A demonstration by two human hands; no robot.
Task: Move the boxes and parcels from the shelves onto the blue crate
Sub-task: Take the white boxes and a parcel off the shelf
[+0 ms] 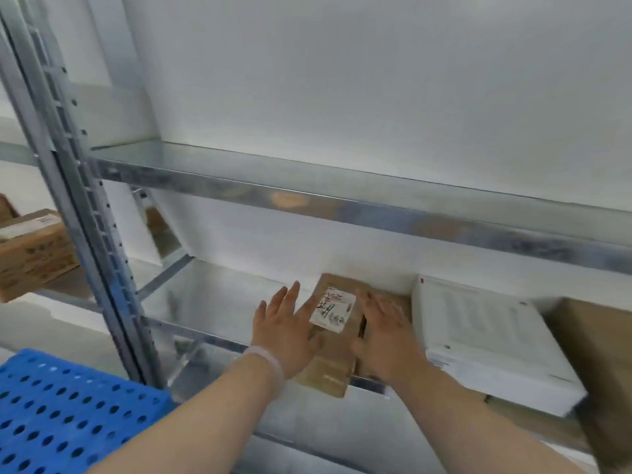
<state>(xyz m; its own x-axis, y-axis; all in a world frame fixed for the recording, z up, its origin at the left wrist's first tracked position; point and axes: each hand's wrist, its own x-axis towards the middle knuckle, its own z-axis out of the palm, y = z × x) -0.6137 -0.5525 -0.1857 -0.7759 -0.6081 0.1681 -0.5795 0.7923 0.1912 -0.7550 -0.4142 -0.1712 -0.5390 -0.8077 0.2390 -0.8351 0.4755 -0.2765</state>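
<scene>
Flanking a flat brown parcel with white scribbled label, left hand and right hand lie open, fingers spread, on its sides. White box at 3 o'clock, blue crate at 8.

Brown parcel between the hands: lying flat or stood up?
Lying flat. The brown parcel rests on the shelf, white label facing up, left hand and right hand flanking it.
</scene>
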